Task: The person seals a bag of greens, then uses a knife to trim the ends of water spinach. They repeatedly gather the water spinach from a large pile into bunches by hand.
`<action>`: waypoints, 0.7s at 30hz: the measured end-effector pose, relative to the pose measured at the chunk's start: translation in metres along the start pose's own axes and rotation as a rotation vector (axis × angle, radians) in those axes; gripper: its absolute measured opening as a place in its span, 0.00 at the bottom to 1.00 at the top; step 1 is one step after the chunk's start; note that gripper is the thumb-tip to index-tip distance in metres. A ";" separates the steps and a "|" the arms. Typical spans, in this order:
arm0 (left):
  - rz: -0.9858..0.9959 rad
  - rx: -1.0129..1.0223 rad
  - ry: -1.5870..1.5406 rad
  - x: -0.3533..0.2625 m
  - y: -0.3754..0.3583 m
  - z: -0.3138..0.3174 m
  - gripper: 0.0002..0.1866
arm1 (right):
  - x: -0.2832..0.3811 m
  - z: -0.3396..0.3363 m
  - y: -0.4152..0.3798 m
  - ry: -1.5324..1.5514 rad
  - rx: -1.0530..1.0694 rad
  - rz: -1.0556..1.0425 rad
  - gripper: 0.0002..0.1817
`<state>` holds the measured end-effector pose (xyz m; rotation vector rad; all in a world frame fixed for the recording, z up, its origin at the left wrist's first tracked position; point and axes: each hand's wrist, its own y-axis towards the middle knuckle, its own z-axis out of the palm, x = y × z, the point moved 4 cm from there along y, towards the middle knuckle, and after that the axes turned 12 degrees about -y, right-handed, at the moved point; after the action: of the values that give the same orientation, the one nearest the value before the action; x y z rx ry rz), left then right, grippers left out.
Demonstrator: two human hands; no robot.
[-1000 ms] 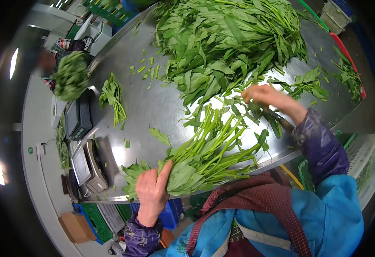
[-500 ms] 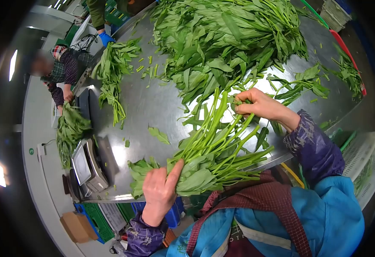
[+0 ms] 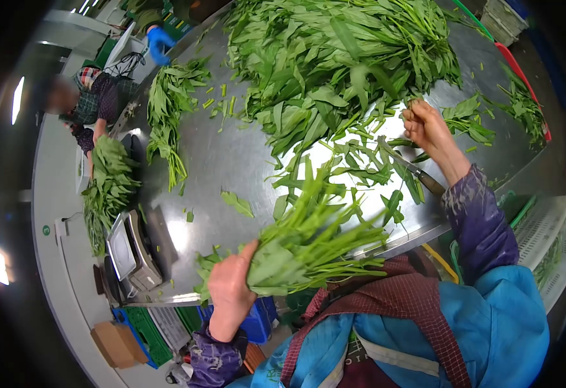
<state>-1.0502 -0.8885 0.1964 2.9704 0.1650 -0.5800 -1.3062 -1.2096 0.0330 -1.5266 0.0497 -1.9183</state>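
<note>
My left hand [image 3: 230, 284] is closed round the leafy end of a bunch of water spinach [image 3: 296, 249]. Its pale stems fan out to the right, smeared by motion, over the table's near edge. Farther off, my right hand [image 3: 430, 132] is raised with curled fingers; whether anything small is between them is hidden. Below it a knife [image 3: 419, 173] with a dark handle lies on the metal table [image 3: 209, 168] among loose leaves and cut stem pieces [image 3: 360, 165]. A blurred leaf [image 3: 368, 79] shows in front of the big greens pile [image 3: 335, 58].
A second bunch [image 3: 167, 123] lies at the left, near a scale [image 3: 134, 252]. A co-worker [image 3: 102, 103] holds greens there, and another person's blue glove [image 3: 158, 45] is at the far edge. Crates [image 3: 545, 246] stand to the right, beside a red-rimmed container [image 3: 522, 84].
My right hand has left the stems and moved up and right, uncovering the knife. The bunch in my left hand has shifted slightly. The blue glove has lifted off the other bunch.
</note>
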 end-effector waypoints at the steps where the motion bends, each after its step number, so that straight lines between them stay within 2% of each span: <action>1: -0.006 0.000 0.000 0.003 -0.003 0.001 0.29 | -0.003 -0.013 0.003 -0.348 -0.062 0.033 0.09; 3: -0.259 -0.061 -0.353 0.021 -0.008 0.003 0.26 | -0.017 -0.023 -0.001 -1.219 -0.145 -0.476 0.20; 4: -0.310 -0.033 -0.407 0.025 -0.009 0.002 0.25 | -0.006 -0.004 -0.026 -1.560 -0.241 -0.585 0.26; 5: -0.313 -0.033 -0.401 0.027 -0.009 0.000 0.25 | 0.001 0.011 -0.038 -1.555 -0.237 -0.587 0.26; 7: -0.420 -0.029 -0.505 0.034 -0.011 -0.001 0.26 | 0.006 0.035 -0.047 -1.048 -0.039 -0.432 0.24; 8: -0.456 -0.020 -0.510 0.037 -0.012 -0.002 0.26 | 0.005 0.046 -0.048 -0.875 0.132 -0.329 0.25; 10: -0.469 -0.015 -0.512 0.038 -0.010 -0.002 0.27 | 0.001 0.077 -0.054 -0.781 0.487 -0.111 0.23; 11: -0.482 -0.007 -0.520 0.038 -0.009 -0.001 0.27 | 0.001 0.097 -0.062 -0.629 0.662 -0.089 0.27; 12: -0.477 -0.006 -0.520 0.038 -0.008 0.000 0.27 | -0.007 0.112 -0.065 -0.547 0.770 -0.107 0.32; 13: -0.500 0.009 -0.592 0.038 -0.008 0.004 0.26 | -0.014 0.126 -0.070 -0.521 0.894 -0.039 0.38; 14: -0.525 0.025 -0.665 0.036 -0.009 0.008 0.26 | -0.016 0.147 -0.073 -0.529 0.985 -0.183 0.40; 15: -0.525 0.027 -0.666 0.032 -0.007 0.009 0.26 | -0.024 0.156 -0.075 -0.596 1.038 -0.410 0.43; 16: -0.527 0.072 -0.692 0.025 -0.004 0.011 0.26 | -0.018 0.172 -0.091 -0.405 1.064 -0.331 0.40; 17: -0.528 0.116 -0.718 0.021 -0.002 0.013 0.26 | -0.024 0.174 -0.096 -0.644 0.947 -0.550 0.33; 19: -0.521 0.127 -0.719 0.022 -0.005 0.013 0.26 | -0.010 0.173 -0.100 -0.775 0.954 -0.743 0.24; 21: -0.532 0.167 -0.717 0.026 -0.012 0.013 0.27 | -0.002 0.144 -0.071 -1.028 0.856 -0.306 0.14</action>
<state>-1.0328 -0.8762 0.1732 2.6248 0.8681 -1.7281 -1.2141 -1.1010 0.1066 -1.7011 -1.3150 -0.8788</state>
